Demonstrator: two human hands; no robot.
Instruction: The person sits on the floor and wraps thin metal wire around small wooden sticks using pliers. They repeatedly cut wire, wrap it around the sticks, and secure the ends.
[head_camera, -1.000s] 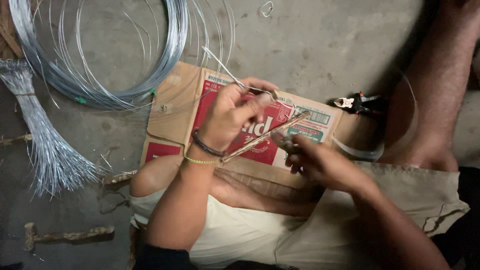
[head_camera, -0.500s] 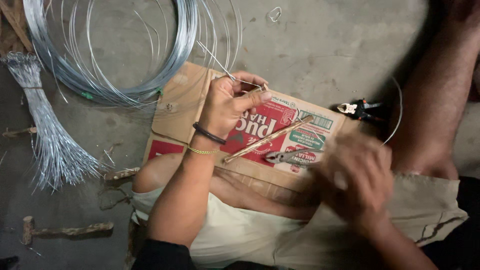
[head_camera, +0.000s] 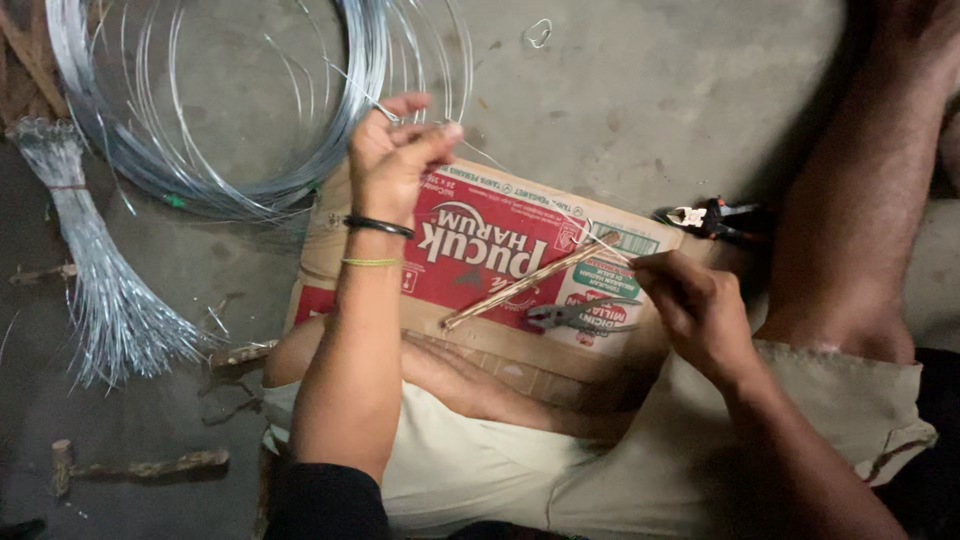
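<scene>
Left hand (head_camera: 392, 160) pinches thin wire (head_camera: 350, 85) just above the flattened red-and-tan cardboard box (head_camera: 480, 250) (green label at its right end). Right hand (head_camera: 700, 310) grips the stick bundle (head_camera: 525, 283) lying across it.

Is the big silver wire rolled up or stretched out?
Rolled up. The wire coil lies in round loops on the concrete floor, one strand leading to the left hand.
</scene>
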